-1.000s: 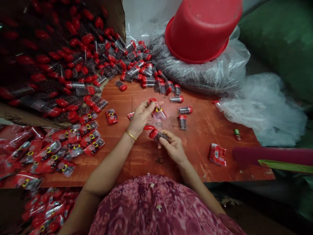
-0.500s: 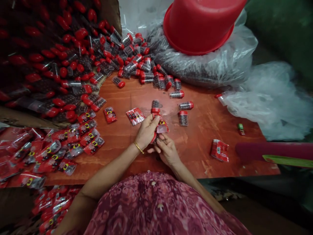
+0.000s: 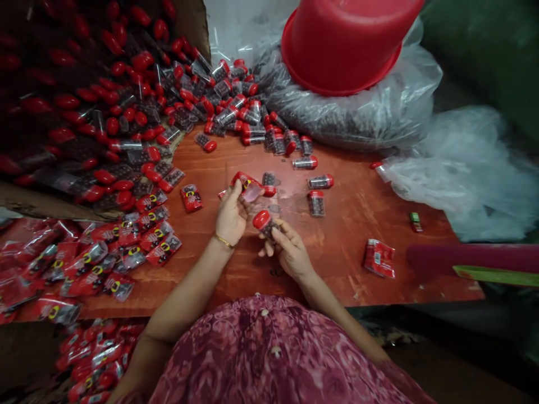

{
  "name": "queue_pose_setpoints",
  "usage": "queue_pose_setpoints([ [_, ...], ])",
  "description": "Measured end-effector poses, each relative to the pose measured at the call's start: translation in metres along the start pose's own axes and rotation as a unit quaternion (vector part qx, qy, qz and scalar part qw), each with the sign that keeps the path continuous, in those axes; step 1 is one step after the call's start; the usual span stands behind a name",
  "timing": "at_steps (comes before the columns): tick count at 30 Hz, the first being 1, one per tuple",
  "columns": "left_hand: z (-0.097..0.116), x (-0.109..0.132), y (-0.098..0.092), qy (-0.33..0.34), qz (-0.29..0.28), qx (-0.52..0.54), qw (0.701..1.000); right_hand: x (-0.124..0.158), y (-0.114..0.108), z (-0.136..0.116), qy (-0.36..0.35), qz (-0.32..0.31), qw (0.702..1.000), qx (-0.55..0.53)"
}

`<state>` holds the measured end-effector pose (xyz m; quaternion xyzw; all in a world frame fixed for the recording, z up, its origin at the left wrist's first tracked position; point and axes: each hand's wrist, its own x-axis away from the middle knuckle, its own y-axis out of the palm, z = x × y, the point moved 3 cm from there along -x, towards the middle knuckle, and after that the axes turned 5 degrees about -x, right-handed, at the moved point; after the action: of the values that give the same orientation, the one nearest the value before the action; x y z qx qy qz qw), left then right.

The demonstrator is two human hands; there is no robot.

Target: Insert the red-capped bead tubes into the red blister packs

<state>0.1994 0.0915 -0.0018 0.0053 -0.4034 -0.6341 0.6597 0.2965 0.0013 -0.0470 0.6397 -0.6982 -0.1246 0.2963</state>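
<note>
The person's left hand point(image 3: 229, 216) is up over the tabletop point(image 3: 345, 241). Its grip pinches a little red packet point(image 3: 246, 184) between thumb and fingers. The packet looks open at one end, but it is too blurry to be sure.

The right hand point(image 3: 286, 249) is just beside the left one. Its grip is closed around a small clear tube point(image 3: 266, 224) with a red cap. The cap points up toward the packet, and the two are near each other but not touching.

More small tubes point(image 3: 320, 181) lie loose on the tabletop, just past the hands. A big pile of tubes point(image 3: 138, 112) spills out on the left. Lots of filled red packets point(image 3: 138, 241) lie in a heap by the left arm. A red bucket point(image 3: 349, 39) sits upside down on a plastic bag point(image 3: 379, 118) at the back. One more red packet point(image 3: 379, 258) lies alone on the right.
</note>
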Motion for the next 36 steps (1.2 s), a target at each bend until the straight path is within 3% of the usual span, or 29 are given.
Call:
queue_pose_setpoints([
  [6, -0.005, 0.004, -0.034, -0.009, 0.030, -0.010, 0.999, 0.004, -0.019, -0.020, -0.110, 0.069, 0.978, 0.163],
  [13, -0.018, 0.014, -0.035, -0.050, 0.007, -0.030, 0.998, 0.013, -0.021, -0.029, -0.150, 0.080, 0.952, 0.256],
  [17, -0.018, 0.016, -0.034, -0.052, 0.010, -0.017, 0.998, 0.015, -0.022, -0.026, -0.142, 0.092, 0.958, 0.233],
  [23, -0.018, 0.018, -0.030, -0.021, -0.039, -0.032, 0.998, 0.019, -0.018, -0.026, -0.058, 0.065, 0.978, 0.191],
  [27, -0.016, 0.016, -0.029, 0.022, -0.084, -0.054, 0.995, 0.024, -0.012, -0.034, -0.065, 0.049, 0.972, 0.220],
  [36, -0.018, 0.017, -0.030, 0.103, -0.097, -0.117, 0.983, 0.022, 0.000, -0.038, -0.058, 0.026, 0.968, 0.243],
])
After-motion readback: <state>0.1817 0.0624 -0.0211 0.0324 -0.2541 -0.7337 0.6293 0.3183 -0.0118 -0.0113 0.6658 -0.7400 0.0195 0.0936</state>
